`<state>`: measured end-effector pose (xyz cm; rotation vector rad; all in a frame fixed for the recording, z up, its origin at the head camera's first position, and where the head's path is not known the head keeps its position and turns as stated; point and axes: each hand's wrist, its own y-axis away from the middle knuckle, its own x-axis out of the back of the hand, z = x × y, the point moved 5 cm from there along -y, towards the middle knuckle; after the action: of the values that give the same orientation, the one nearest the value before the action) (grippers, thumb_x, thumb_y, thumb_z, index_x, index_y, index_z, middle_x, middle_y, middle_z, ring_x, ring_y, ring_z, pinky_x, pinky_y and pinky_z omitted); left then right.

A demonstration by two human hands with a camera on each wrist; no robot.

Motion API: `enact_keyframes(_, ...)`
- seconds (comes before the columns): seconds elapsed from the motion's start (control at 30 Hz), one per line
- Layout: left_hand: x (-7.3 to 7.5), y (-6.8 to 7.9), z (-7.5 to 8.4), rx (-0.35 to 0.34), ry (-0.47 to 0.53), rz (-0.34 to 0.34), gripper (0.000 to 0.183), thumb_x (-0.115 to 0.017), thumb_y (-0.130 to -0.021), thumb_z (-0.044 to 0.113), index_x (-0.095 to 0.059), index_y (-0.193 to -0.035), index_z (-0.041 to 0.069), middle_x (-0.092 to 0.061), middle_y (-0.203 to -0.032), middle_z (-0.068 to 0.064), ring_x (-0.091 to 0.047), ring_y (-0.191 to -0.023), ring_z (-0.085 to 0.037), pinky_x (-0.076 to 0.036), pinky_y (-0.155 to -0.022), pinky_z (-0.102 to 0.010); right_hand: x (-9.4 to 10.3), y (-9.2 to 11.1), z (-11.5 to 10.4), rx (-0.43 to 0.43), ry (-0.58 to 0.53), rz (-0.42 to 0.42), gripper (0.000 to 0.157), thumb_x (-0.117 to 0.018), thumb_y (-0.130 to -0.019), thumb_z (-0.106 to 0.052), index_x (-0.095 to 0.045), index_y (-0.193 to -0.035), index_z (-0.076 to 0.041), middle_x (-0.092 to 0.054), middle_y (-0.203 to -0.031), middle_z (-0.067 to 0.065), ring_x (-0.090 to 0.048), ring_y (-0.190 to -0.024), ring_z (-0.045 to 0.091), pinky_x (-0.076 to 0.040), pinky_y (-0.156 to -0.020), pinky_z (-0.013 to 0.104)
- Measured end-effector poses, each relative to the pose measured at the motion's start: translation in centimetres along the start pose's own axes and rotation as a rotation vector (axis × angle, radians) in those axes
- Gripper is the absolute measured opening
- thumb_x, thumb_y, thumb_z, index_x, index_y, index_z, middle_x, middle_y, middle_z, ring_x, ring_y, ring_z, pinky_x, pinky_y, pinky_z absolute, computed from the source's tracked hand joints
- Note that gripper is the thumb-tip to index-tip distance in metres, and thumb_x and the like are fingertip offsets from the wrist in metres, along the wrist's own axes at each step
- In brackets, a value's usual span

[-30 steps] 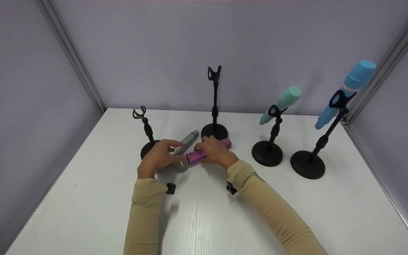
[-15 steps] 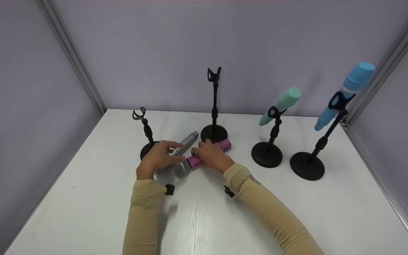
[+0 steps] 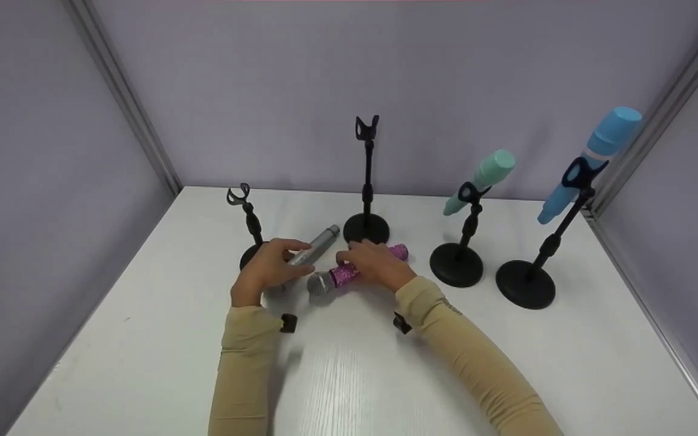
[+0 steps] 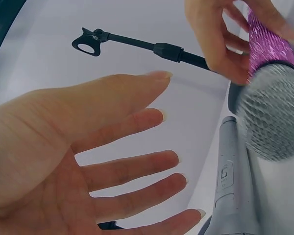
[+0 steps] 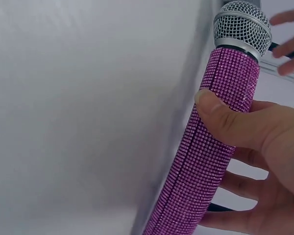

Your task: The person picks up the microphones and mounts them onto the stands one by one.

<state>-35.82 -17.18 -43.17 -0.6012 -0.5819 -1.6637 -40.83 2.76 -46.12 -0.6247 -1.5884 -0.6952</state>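
Note:
My right hand grips a microphone with a sparkly pink body, thumb on one side and fingers around the other. Its silver mesh head points left, toward my other hand. My left hand has its fingers extended and spread, with nothing between them and the thumb. Just past those fingertips a grey microphone lies slanted on the table; its near end is hidden behind the hand in the head view.
Two black stands with bare clips, one short and one tall, stand at left and centre back. To the right, two more stands hold a mint microphone and a blue microphone. Panel walls border the white table.
My right hand first draws the pink microphone slightly toward me, then shifts right with it, taking its mesh head away from my left fingers. The left hand stays almost still.

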Motion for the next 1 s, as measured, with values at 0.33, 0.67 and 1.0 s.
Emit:
enact_keyframes(0.33, -0.2, -0.3, 0.2, 0.0, -0.006, 0.02, 0.054, -0.081, -0.087, 0.028, -0.067, -0.138, 0.016, -0.071, -0.125, -0.024, -0.068, -0.101, -0.027, -0.056, -0.071, -0.032, 2.9, 2.6, 2.5, 0.026, -0.159, 0.059, 0.047, -0.085, -0.085, -0.018, -0.064, -0.127, -0.021, -0.065, -0.115, 0.009, -0.061, -0.105, 0.028, -0.054, -0.093, 0.048)
enact_keyframes(0.67, -0.3, -0.5, -0.1, 0.016, 0.005, 0.009, 0.052, -0.082, -0.087, 0.027, -0.068, -0.136, 0.016, -0.07, -0.126, -0.025, -0.068, -0.101, -0.026, -0.056, -0.072, -0.032, 4.5, 5.5, 5.0, 0.032, -0.32, 0.166, 0.049, -0.083, -0.087, -0.019, -0.065, -0.132, -0.02, -0.067, -0.122, 0.009, -0.063, -0.112, 0.029, -0.052, -0.098, 0.05)
enact_keyframes(1.0, -0.4, -0.3, -0.2, 0.026, -0.017, 0.006, 0.054, -0.081, -0.088, 0.028, -0.066, -0.138, 0.016, -0.061, -0.143, -0.023, -0.067, -0.11, -0.03, -0.056, -0.074, -0.033, 5.1, 8.3, 5.8, 0.026, -0.472, 0.246, 0.05, -0.083, -0.087, -0.016, -0.064, -0.133, -0.014, -0.067, -0.124, 0.012, -0.063, -0.116, 0.03, -0.052, -0.103, 0.051)
